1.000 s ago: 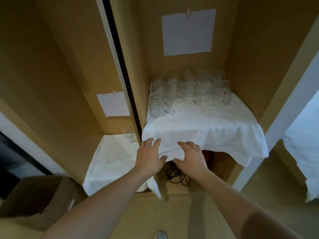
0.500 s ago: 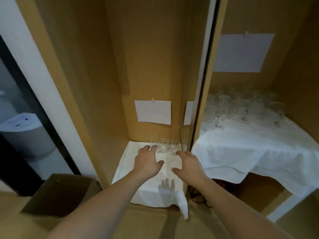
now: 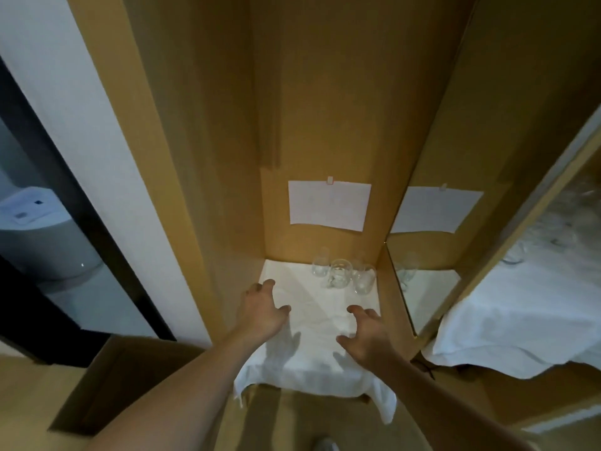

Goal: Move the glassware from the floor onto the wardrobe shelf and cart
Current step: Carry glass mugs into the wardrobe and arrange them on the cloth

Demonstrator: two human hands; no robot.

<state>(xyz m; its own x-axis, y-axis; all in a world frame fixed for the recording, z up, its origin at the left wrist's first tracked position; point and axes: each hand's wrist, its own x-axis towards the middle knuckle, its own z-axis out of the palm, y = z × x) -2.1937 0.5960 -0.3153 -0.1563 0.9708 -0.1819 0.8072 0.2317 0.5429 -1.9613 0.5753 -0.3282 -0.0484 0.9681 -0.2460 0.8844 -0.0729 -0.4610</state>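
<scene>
Both hands reach out over the white cloth on the wardrobe floor, holding nothing: the left hand and right hand have fingers spread. The glasses stand bunched, apparently touching, at the far right corner. Reaching for one could likely knock its neighbours over, or drag the cloth beneath them.

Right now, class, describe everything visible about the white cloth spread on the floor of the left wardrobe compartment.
The white cloth looks like soft, creased fabric. It lies flat, covering the compartment floor, with its front edge drooping over the lip and one corner hanging lower at the right. A few clear glasses stand on its back part. The left hand and right hand hang over it with spread fingers; actual contact is unclear.
</scene>
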